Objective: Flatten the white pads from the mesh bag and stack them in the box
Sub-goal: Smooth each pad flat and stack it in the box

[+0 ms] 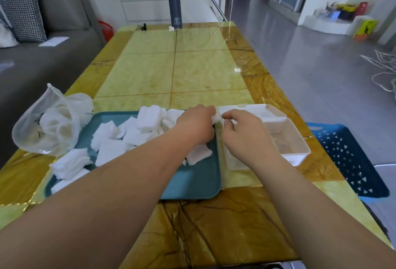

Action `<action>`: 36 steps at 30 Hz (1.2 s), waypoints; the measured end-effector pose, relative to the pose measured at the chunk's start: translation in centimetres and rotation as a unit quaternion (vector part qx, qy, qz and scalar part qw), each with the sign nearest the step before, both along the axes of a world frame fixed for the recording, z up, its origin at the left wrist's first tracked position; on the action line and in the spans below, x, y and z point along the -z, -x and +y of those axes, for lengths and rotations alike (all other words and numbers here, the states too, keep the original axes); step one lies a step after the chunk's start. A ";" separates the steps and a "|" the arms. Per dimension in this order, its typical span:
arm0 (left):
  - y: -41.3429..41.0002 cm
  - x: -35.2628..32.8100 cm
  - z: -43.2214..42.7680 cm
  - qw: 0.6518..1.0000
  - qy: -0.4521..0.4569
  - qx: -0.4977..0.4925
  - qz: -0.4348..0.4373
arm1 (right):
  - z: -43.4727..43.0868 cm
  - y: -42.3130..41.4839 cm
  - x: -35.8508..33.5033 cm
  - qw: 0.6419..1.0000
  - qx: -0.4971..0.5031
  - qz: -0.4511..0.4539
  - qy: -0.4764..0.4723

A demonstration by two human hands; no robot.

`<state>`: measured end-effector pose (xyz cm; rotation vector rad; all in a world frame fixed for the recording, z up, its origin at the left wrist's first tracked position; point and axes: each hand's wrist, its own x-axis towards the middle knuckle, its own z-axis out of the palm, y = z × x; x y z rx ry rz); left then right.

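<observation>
Several white pads (120, 138) lie in a loose heap on a teal tray (197, 181). A white mesh bag (53, 123) with more pads inside slumps at the tray's left end. A clear plastic box (293, 140) stands right of the tray. Its lid (250, 109) lies just behind it. My left hand (196, 122) and my right hand (246, 133) meet over the tray's far right corner. Both pinch one small white pad (216, 117) between their fingertips. My right forearm hides the box's near left part.
A dark flask (174, 7) stands at the table's far edge beside a small black clip (144, 27). A blue perforated basket (351, 159) sits on the floor at the right. A grey sofa (42, 54) runs along the left. Rope (383, 69) lies on the floor.
</observation>
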<state>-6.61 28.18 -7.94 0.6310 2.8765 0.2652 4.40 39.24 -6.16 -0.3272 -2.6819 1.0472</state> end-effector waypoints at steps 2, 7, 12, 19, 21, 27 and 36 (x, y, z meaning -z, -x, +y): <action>0.2 0.0 0.0 1.000 -0.005 -0.017 0.007 | 0.1 0.0 0.0 1.000 0.003 0.011 0.005; -2.2 -3.8 -2.9 0.970 -0.231 -0.070 0.015 | -0.5 -0.6 -1.0 0.996 -0.007 0.090 0.023; -7.8 -6.4 -9.0 0.863 -0.474 -0.108 -0.138 | -2.7 -1.7 -2.8 0.969 -0.029 0.037 0.243; -10.4 -5.5 -13.8 0.721 -0.617 -0.105 -0.297 | -6.3 -1.7 -2.7 0.893 -0.114 -0.074 0.429; -10.3 -5.4 -14.5 0.708 -0.627 -0.102 -0.309 | -6.7 -1.3 -2.6 0.889 -0.113 -0.067 0.438; -9.9 -4.9 -16.0 0.726 -0.619 -0.121 -0.274 | -7.9 -0.9 -2.8 0.868 -0.121 -0.052 0.479; -8.6 -4.4 -16.5 0.738 -0.599 -0.124 -0.284 | -8.4 0.5 -2.4 0.833 -0.076 -0.026 0.548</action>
